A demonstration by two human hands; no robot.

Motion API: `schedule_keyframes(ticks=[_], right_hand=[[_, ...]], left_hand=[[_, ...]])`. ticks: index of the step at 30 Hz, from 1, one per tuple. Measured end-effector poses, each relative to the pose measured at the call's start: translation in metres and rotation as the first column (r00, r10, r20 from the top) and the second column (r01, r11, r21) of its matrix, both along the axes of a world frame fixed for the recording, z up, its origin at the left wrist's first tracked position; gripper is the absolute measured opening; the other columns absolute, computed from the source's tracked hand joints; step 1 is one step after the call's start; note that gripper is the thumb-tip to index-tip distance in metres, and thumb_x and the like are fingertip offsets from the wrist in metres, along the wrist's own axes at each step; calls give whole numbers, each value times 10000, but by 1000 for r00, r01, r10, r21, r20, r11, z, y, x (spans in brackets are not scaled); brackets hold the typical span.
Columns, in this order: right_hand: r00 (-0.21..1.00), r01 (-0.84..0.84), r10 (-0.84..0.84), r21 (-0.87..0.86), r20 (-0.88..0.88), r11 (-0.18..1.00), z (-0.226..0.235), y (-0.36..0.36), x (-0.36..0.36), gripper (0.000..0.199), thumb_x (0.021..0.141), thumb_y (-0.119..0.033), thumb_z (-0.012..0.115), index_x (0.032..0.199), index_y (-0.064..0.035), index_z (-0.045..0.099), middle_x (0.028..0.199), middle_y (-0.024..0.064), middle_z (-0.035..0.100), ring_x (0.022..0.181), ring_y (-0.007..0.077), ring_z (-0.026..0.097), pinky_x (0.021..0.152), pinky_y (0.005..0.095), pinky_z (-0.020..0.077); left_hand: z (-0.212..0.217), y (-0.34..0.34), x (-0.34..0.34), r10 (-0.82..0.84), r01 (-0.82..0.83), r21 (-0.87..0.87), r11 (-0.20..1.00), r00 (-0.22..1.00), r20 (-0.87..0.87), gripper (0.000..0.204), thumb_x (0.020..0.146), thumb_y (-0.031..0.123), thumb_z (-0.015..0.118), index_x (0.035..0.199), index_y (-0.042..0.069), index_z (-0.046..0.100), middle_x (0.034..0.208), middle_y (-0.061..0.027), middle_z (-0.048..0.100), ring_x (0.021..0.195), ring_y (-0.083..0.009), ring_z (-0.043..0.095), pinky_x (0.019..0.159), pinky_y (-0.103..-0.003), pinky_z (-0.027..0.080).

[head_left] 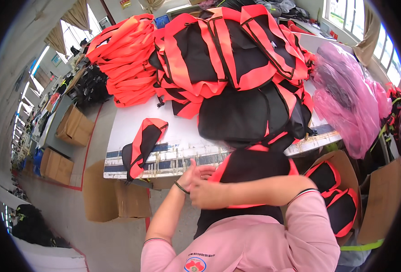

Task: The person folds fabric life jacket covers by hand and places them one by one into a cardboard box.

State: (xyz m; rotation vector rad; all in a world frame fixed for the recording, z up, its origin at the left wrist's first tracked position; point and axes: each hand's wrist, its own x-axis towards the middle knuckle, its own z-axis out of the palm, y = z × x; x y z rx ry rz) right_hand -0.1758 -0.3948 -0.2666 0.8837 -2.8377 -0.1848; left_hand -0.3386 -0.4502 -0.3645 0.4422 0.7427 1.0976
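A black fabric piece with coral-red edging (254, 167), like a vest or bag panel, lies against my front at the table's near edge. My left hand (199, 172) is at its left edge, thumb raised and fingers stretched apart; I cannot tell whether they touch it. Just below, my right hand (206, 194) crosses over from the right with curled fingers close to the left wrist; whatever they hold is hidden. Beyond the piece, a larger black panel (236, 113) rests on the table. A narrow black and coral strap piece (147, 143) lies on the table's left part.
Stacked coral and black pieces (193, 54) cover the far table (119, 131), beside a folded coral pile (128, 68). A pink plastic bag (345, 97) bulges at right. Cardboard boxes stand below left (132, 199) and right (381, 199), the right one holding similar pieces (343, 211).
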Motion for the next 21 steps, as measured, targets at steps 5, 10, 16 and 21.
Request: schedule_keyframes(ticks=[5, 10, 16, 21], right_hand=[[995, 88, -33, -703, 91, 705, -9, 31, 12, 36, 734, -125, 630, 764, -104, 624, 756, 76, 598, 783, 265, 571, 756, 396, 450], [583, 566, -803, -771, 125, 291, 2, 117, 81, 148, 755, -127, 669, 859, -27, 637, 833, 127, 633, 816, 311, 604, 740, 370, 481], [448, 687, -789, -727, 420, 3, -61, 149, 172, 279, 803, -136, 653, 1009, 44, 596, 907, 202, 630, 835, 316, 623, 745, 333, 483], [591, 666, -471, -726, 655, -173, -44, 153, 186, 241, 849, -74, 554, 1060, 29, 606, 958, 54, 640, 914, 127, 572, 835, 269, 441]], left_hand=[[-34, -1, 4, 12, -69, -240, 968, 973, -229, 832, 848, 710, 315, 1237, 0, 509, 1175, -113, 577, 1078, -211, 547, 949, -362, 409], [-24, 12, 20, 16, -30, -292, 956, 999, -51, 829, 845, 707, 300, 1332, 47, 427, 1317, -114, 495, 1207, -239, 472, 1032, -381, 357], [-14, 42, 33, -21, 24, -220, 975, 1000, 19, 717, 890, 622, 353, 1327, 61, 441, 1314, -110, 502, 1188, -244, 497, 1026, -384, 371], [-10, 48, 29, -70, 115, -171, 979, 965, 251, 435, 929, 347, 480, 1245, 51, 526, 1218, -106, 583, 1116, -229, 560, 1002, -391, 398]])
